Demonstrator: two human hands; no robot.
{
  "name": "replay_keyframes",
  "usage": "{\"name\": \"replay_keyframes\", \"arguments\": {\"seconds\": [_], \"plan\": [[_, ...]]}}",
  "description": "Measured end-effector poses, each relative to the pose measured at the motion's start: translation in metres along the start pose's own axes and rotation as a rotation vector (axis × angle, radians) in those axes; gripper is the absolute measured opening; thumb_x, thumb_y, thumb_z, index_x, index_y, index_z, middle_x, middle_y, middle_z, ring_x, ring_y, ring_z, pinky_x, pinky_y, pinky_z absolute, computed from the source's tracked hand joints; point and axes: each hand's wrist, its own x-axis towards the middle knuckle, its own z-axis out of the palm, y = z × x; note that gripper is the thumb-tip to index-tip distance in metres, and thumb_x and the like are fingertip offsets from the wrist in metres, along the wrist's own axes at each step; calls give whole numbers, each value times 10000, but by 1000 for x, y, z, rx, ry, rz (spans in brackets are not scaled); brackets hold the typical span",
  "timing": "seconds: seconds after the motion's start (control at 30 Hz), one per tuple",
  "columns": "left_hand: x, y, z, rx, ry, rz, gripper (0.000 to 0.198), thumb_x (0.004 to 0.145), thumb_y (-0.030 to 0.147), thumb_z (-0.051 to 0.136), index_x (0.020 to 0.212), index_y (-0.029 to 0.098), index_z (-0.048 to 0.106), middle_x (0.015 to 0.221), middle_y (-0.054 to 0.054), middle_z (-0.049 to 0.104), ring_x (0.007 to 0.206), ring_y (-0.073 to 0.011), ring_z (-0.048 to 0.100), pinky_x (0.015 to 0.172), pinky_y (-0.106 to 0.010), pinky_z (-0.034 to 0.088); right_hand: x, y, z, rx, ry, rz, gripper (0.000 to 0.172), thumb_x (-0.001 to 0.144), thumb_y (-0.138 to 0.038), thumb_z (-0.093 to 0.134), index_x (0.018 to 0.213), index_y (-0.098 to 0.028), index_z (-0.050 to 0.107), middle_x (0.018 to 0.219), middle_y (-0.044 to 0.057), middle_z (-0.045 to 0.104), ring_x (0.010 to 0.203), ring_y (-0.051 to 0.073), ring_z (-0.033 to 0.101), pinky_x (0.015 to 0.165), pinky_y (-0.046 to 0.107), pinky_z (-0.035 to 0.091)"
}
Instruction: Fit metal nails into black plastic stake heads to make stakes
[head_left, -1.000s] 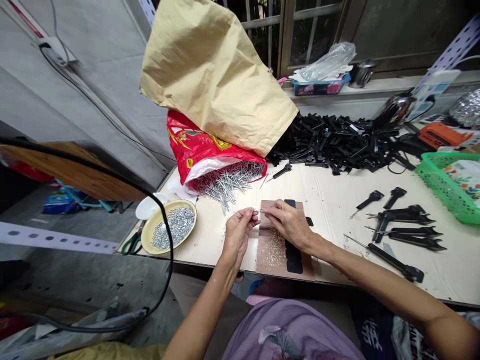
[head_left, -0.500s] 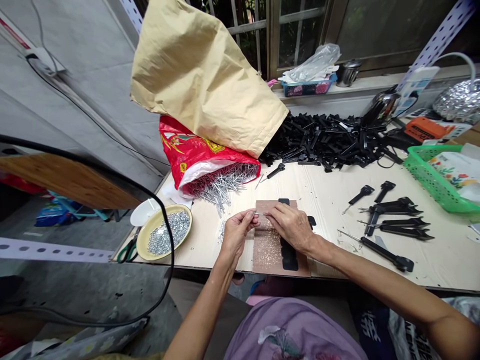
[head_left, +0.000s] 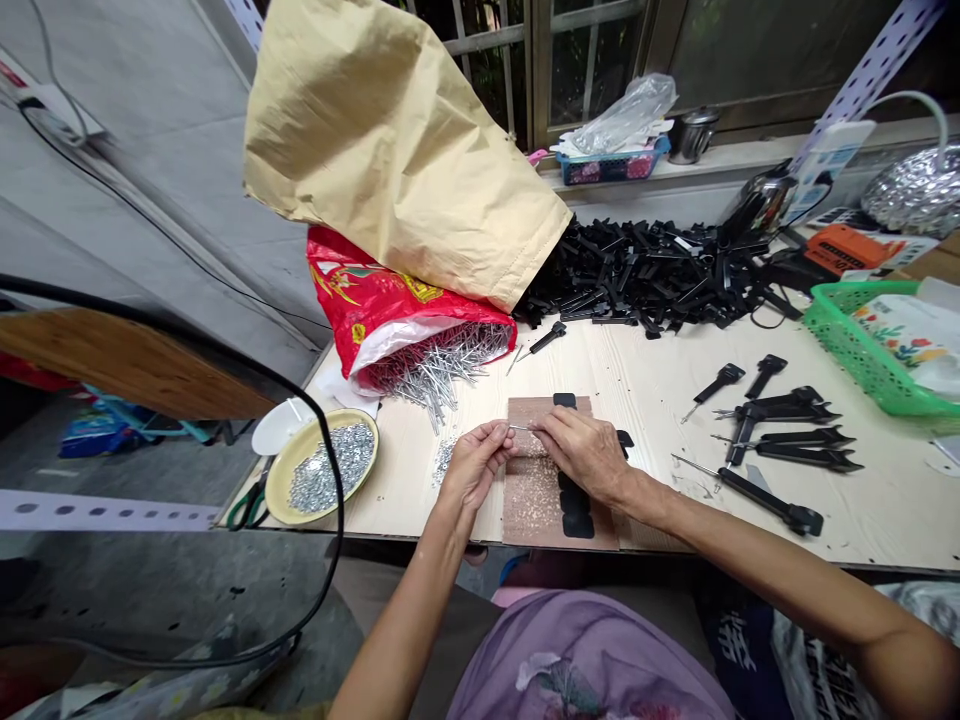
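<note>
My left hand point(head_left: 478, 460) is closed in a pinch on one end of a thin metal pin point(head_left: 519, 428). On the pin's other end, the fingers of my right hand point(head_left: 581, 452) are closed too. The pin lies level between my fingertips, above a brown board point(head_left: 529, 510) on the table. Black rounded pads point(head_left: 576, 510) run along the board's right side, partly hidden by my right hand. A few small metal pieces point(head_left: 443, 460) lie left of the board.
A yellow bowl point(head_left: 274, 490) of small metal pieces and green-handled scissors point(head_left: 246, 507) are at left. Metal pins point(head_left: 427, 375) spill from a red bag point(head_left: 330, 280). Black plastic parts point(head_left: 637, 275) are heaped behind; several black-handled tools point(head_left: 772, 500) lie at right beside a green basket point(head_left: 847, 345).
The view has shifted slightly, so the scene sits a little further left and higher. Both hands keep their pinch on the pin, with slightly more of it showing between them.
</note>
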Motion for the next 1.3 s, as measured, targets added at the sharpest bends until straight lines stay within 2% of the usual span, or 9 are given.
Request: {"name": "replay_keyframes", "arguments": {"seconds": [0.2,0.3,0.53,0.67,0.73,0.9,1.07,1.3], "plan": [[1,3,-4,-83,-83,-122,272,587,162,813,789,97,643,683,-8,622,574,-52,560,610,-175,528,1,5,1,57,-20,-55,230,948,-256,414,932,-182,632,851,30,632,815,137,558,663,248,370],[-2,2,-2,-52,-94,-123,272,585,174,814,782,95,644,671,-6,614,567,-52,552,603,-178,524,0,9,2,92,-22,-77,217,941,-270,434,931,-177,630,863,40,633,828,143,559,690,253,382],[-11,-8,9,209,39,186,303,688,330,736,868,93,680,703,-22,644,587,-82,579,621,-229,516,-4,8,6,81,6,-21,192,928,-258,457,934,-174,630,857,44,633,821,147,558,678,255,377],[-11,-11,8,320,88,261,293,693,325,727,885,105,693,716,-24,662,596,-87,596,627,-224,499,-4,4,5,40,27,-10,192,924,-259,463,912,-177,636,851,40,636,806,149,552,666,263,365],[-10,-11,8,285,80,245,289,684,311,736,882,105,692,711,-21,657,596,-86,593,627,-224,500,-4,2,5,29,36,-2,200,925,-265,463,895,-176,640,841,37,636,799,149,551,662,265,361],[-6,-10,13,25,28,86,317,577,257,813,809,98,667,661,-4,626,572,-74,566,631,-232,513,-4,-3,8,19,45,37,188,920,-253,475,879,-184,646,817,25,633,780,142,554,638,261,352],[-2,-9,15,-8,106,182,296,586,245,808,791,101,651,658,-2,628,567,-67,572,612,-203,493,-7,-5,12,31,63,114,198,931,-254,459,932,-190,646,845,25,637,782,131,568,633,251,350],[-4,-12,15,1,93,175,316,588,272,806,802,100,651,636,2,628,563,-73,581,621,-209,500,-4,-7,8,40,52,85,194,927,-254,470,914,-196,655,822,26,634,780,135,569,620,249,338]]}}
